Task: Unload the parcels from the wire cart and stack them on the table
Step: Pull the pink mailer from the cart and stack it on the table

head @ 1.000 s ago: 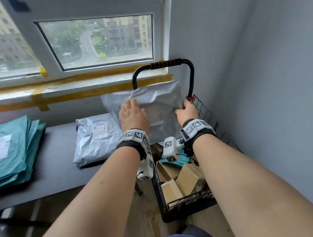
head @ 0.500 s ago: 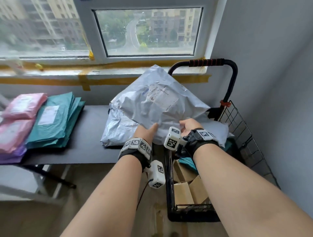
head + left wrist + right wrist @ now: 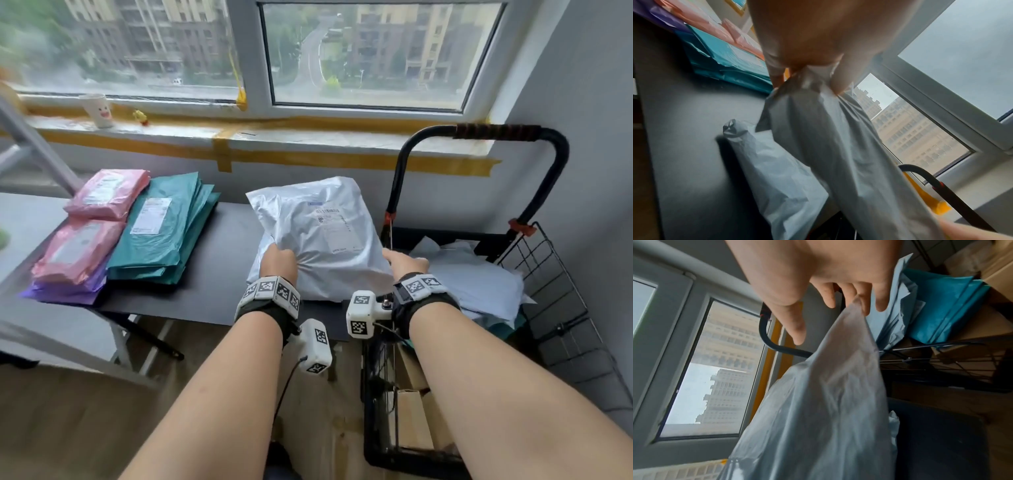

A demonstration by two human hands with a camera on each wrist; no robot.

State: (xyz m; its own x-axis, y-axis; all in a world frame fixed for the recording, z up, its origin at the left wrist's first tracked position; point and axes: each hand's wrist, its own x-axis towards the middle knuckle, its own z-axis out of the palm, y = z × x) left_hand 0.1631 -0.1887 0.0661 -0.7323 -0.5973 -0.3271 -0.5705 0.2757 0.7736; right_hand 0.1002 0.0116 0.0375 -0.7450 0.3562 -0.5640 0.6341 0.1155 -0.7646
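**Grey parcel, held over table**

Grey parcel (image 3: 318,236): label up, above the table (image 3: 219,274), over a second grey bag (image 3: 777,170) lying there. Left hand (image 3: 278,262): grip bunches the parcel's near left corner, fingers curled round it. Right hand (image 3: 404,262): fingers loosely spread, one fingertip (image 3: 864,305) touching the parcel's right corner; no firm hold visible. Cart (image 3: 548,260): right of the table; holds pale bags, teal bags and boxes. Table, left: teal stack (image 3: 164,229), pink parcels (image 3: 106,193).
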